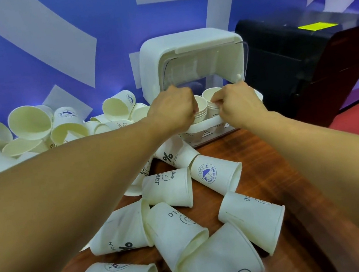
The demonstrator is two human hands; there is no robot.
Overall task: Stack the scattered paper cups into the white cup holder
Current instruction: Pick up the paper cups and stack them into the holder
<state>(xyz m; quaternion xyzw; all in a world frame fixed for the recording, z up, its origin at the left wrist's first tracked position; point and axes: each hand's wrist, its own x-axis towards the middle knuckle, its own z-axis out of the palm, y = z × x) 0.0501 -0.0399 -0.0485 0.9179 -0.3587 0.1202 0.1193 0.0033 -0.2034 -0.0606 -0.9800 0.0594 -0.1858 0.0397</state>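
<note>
Both hands work at the white cup holder (190, 63): the left hand (173, 108) pinches a cup stack (200, 109) inside it, the right hand (236, 101) grips a neighbouring stack (211, 100). Loose paper cups (170, 189) lie before the holder; a skewed rim could jam or topple the stacks.

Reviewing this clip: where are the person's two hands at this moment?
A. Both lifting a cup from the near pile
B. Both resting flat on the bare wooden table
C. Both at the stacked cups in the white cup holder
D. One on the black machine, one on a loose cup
C: the left hand and right hand both meet at the stacked cups inside the open white cup holder.
</note>
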